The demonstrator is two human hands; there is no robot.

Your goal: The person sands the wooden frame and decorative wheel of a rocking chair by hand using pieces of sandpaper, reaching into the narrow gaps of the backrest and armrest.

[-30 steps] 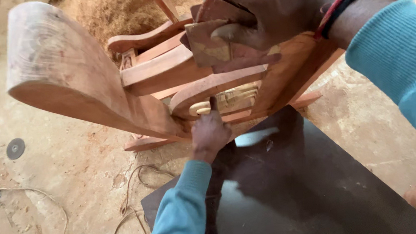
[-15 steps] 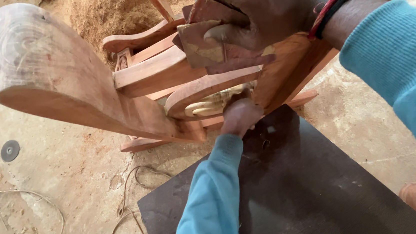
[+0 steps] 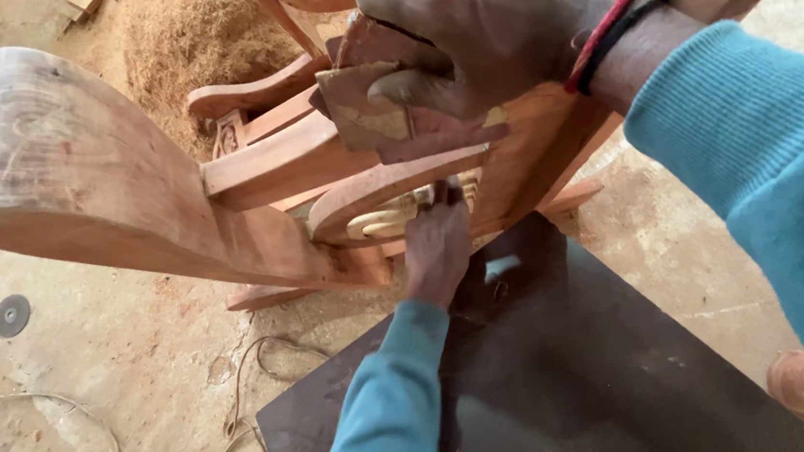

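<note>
Wooden chair frame (image 3: 252,171), unfinished and tipped on its side over a dark board (image 3: 570,376), fills the view as a worker in a teal sweater steadies it. Nearest the camera, the right hand (image 3: 491,29) arches over the top, fingers curled tight around a worn piece of sandpaper (image 3: 382,111) pressed to a rail, red and black bands at the wrist. Beyond, the left hand (image 3: 438,247) reaches up from below, fingers bunched against a pale carved panel (image 3: 387,220); whether it grips anything cannot be told, sawdust (image 3: 191,31) heaped behind.
</note>
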